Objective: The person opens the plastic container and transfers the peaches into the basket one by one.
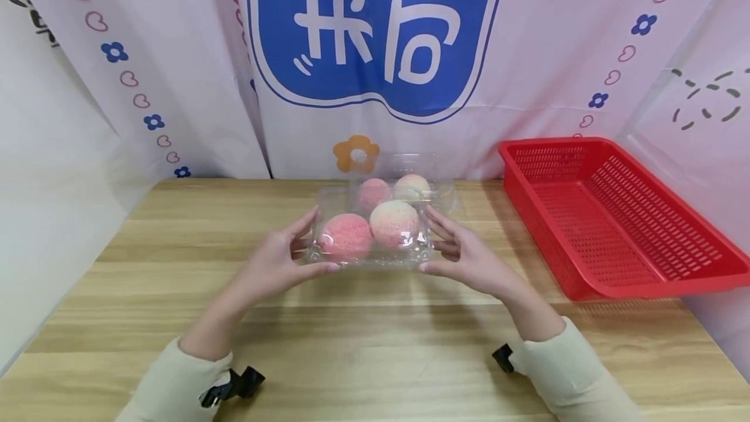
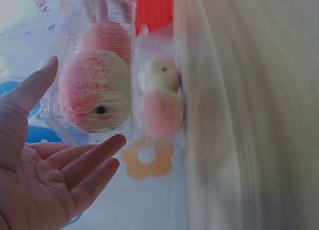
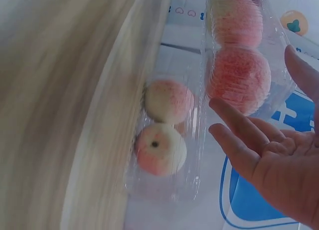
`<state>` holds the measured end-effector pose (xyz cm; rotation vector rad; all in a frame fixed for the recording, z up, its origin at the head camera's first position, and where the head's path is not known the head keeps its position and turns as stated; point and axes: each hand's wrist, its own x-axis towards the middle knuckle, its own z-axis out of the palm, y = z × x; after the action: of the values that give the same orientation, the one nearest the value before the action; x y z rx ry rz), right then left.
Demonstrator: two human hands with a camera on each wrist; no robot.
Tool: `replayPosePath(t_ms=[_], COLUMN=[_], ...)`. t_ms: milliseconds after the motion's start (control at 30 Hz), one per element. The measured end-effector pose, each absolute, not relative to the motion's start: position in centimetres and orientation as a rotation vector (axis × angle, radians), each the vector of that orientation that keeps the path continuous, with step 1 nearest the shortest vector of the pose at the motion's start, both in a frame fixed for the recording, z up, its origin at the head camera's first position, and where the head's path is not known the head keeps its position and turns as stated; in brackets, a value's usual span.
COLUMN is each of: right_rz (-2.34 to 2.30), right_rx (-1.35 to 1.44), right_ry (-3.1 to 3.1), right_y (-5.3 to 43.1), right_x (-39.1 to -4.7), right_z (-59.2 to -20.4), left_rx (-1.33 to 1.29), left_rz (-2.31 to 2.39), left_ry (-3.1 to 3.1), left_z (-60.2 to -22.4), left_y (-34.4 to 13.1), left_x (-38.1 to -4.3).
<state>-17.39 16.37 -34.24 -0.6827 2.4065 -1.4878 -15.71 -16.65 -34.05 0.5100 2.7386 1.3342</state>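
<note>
Between my two hands I hold a clear plastic box [image 1: 375, 258] with two peaches inside, a pink one [image 1: 346, 238] on the left and a paler one [image 1: 395, 223] on the right. My left hand [image 1: 281, 256] grips its left end, thumb at the near corner and fingers toward the far side. At the other end my right hand [image 1: 469, 256] grips it the same way. Both wrist views show this box raised above the table. Just behind and lower sits a second clear box [image 3: 167, 185], partly hidden in the head view, with two more peaches [image 3: 168, 101].
A red slotted basket [image 1: 615, 233] stands at the right of the wooden table [image 1: 375, 357]. Behind the table hangs a white cloth with a blue emblem [image 1: 375, 18] and an orange flower [image 1: 356, 153].
</note>
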Motion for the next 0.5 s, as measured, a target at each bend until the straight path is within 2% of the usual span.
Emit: replayPosePath(t_ms=[500], right_rz=[-1.357], right_rx=[-0.635], right_ry=[2.398], right_y=[20.1], right_x=[-15.9], right_z=[-34.2], left_rx=[0.574], left_rz=[1.26], left_ry=[2.643], left_z=[-35.4], left_y=[-13.6], left_x=[-14.8])
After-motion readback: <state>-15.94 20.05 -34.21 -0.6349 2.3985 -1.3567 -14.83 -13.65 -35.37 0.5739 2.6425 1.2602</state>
